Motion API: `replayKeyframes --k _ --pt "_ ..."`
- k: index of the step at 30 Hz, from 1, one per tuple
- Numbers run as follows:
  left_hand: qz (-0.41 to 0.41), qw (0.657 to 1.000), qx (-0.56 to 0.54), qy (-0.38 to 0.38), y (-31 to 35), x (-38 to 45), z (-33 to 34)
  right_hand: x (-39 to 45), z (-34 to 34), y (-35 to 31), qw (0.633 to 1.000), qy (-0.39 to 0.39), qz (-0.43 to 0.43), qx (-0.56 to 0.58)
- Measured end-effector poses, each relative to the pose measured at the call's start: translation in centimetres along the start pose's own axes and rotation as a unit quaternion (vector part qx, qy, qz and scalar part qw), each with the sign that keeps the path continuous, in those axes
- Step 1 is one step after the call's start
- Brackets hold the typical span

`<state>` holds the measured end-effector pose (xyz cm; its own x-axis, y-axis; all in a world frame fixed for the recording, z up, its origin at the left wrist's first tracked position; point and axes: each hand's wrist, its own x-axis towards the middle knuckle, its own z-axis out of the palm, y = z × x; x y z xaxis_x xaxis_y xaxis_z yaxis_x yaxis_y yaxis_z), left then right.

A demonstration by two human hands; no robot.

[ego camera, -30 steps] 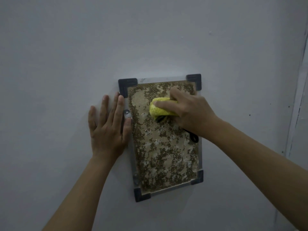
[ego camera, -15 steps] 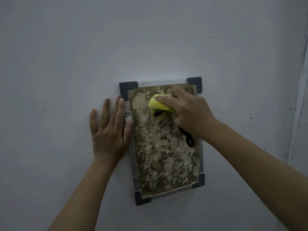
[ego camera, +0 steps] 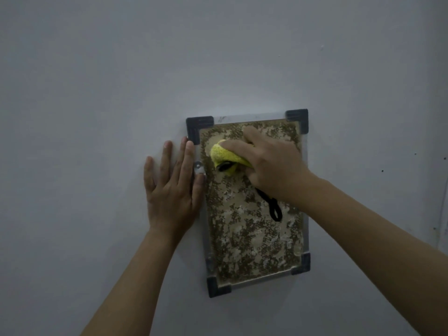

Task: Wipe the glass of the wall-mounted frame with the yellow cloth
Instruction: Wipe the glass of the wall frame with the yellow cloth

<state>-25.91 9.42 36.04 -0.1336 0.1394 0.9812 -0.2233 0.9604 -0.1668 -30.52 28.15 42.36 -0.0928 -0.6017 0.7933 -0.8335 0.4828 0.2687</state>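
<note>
In the head view, the only one I have, the wall-mounted frame (ego camera: 252,202) sits a little right of centre and below the middle of the picture, hanging slightly tilted on a plain grey wall (ego camera: 97,93). It has dark corner caps, and its glass (ego camera: 252,238) covers a mottled brown and tan sheet.

My right hand (ego camera: 271,163) comes in from the lower right and presses the yellow cloth (ego camera: 224,156) against the upper left part of the glass. Its grip is closed round the bunched cloth, fingers curled over the top of it, and only the left end of the cloth shows past the knuckles. A black cord loop (ego camera: 272,206) hangs from below that hand across the middle of the glass; I cannot tell what it is tied to.

My left hand (ego camera: 172,190) lies flat on the wall just beside the frame's left edge, fingers straight and spread apart, holding nothing. The thumb tip reaches the clear border next to a small round fastener (ego camera: 198,165). I judge it is bracing the frame.

As for progress, I judge the wiping is under way, with the cloth working the top portion. The light is dim, so I cannot see which areas are clean. The middle and bottom of the glass lie below the cloth and I expect they remain to be covered.
</note>
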Motion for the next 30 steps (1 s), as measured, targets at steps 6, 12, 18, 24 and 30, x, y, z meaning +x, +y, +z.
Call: replayKeyframes --k 6,12,18,24,30 --pt "0.001 1.000 0.004 -0.007 -0.1 -0.1 0.1 -0.3 -0.5 0.2 0.999 -0.016 -0.035 -0.021" --pt "-0.004 1.000 0.001 -0.012 0.0 -0.1 0.0 -0.2 -0.6 0.4 0.999 -0.034 0.004 -0.013" --pt "-0.006 1.000 0.007 -0.010 0.0 -0.1 0.2 0.4 0.5 -1.3 0.999 -0.018 0.026 -0.014" --pt "-0.002 1.000 0.007 -0.007 0.1 -0.1 0.0 0.4 -0.9 -0.6 0.994 -0.072 -0.033 -0.072" --pt "-0.009 1.000 -0.005 -0.009 0.2 0.0 -0.3 0.3 -1.0 0.0 0.998 -0.052 0.022 -0.036"
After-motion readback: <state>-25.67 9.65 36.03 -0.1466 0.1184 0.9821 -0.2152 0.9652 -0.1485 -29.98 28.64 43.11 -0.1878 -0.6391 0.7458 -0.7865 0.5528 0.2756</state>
